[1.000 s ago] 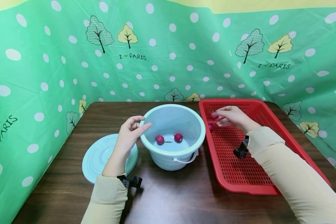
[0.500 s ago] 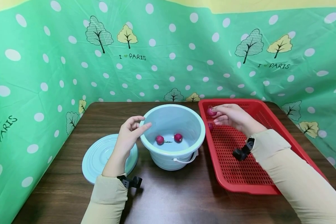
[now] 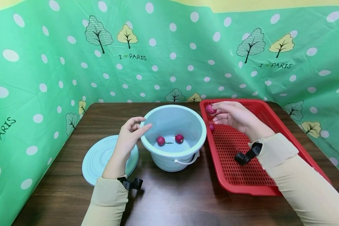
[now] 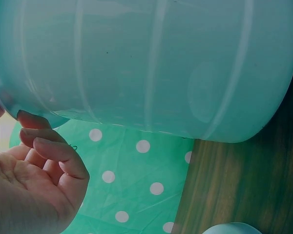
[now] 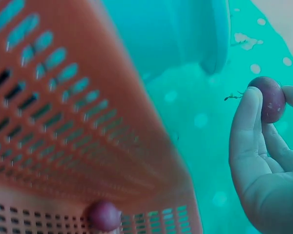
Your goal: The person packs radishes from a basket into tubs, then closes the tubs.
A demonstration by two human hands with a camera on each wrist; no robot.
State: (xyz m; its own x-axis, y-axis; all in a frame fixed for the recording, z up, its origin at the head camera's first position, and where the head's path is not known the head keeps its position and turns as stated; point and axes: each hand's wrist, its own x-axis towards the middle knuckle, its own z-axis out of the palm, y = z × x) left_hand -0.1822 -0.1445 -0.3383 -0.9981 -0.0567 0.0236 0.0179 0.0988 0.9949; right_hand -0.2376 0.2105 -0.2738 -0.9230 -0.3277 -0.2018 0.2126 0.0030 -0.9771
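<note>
With right hand (image 3: 234,116), pinching round magenta radish (image 3: 210,109). With left hand (image 3: 131,131), gripping round pale-blue plastic bucket (image 3: 169,163) by its edge, mid-frame.

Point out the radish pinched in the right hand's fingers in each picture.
Head: radish right of centre, near the far left corner of the red basket.
Left wrist: not in it.
Right wrist: radish at right, just above mid-height, between the fingers.
Shared landmark: the blue bucket, centre in head, top in left wrist, top middle in right wrist.
</note>
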